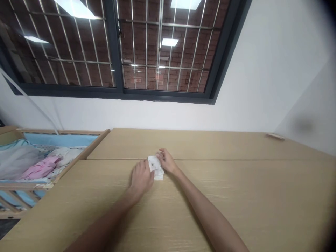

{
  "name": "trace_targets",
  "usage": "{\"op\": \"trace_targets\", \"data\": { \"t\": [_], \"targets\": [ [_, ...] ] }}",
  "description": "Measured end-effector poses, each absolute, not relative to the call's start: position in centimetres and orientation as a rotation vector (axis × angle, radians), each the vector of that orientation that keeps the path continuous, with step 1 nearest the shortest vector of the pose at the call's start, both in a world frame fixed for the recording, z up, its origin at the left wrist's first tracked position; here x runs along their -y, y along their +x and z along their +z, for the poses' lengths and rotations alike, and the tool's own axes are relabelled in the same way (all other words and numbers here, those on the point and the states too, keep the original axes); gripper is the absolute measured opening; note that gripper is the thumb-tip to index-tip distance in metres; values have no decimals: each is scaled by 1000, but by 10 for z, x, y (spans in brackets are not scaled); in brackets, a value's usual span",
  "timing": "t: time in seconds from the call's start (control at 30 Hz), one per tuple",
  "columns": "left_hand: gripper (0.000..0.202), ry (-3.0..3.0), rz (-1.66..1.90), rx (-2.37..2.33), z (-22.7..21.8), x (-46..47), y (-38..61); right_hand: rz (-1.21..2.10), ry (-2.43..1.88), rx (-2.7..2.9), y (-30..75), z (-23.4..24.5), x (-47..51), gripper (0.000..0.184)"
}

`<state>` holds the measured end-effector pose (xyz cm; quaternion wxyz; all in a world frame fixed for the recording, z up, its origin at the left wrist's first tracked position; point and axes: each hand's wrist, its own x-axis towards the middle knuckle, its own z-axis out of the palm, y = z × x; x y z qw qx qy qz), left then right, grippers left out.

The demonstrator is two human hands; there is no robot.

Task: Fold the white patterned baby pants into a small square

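Observation:
A small folded white cloth [156, 167] with a faint print lies on the light wooden tabletop [236, 196], near the seam between two table sections. My left hand [141, 177] rests on the cloth's left edge, its fingers curled down onto it. My right hand [166, 161] holds the cloth's far right edge, fingers bent around it. Both forearms reach in from the bottom of the view.
A wooden crib [78, 154] stands at the left, with blue lining and pink and white clothes [43, 166] inside. A white wall and a dark-framed barred window [118, 52] lie behind the table. A small wooden piece [274, 136] sits at the far right edge.

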<state>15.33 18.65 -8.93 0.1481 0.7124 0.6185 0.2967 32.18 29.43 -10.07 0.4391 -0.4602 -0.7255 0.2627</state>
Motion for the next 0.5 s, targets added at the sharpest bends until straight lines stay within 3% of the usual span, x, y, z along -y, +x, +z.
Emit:
{"op": "trace_targets", "data": {
  "t": [0.1,0.27,0.5],
  "targets": [
    [54,2337,740,-1752,-97,-165,178,567,-1035,2003,326,-81,-284,46],
    [65,2555,598,-1778,-119,-150,203,689,-784,2556,317,-70,-261,45],
    [69,2582,562,-1763,-119,-151,197,545,-1039,2638,329,-97,-292,51]
  ]
}}
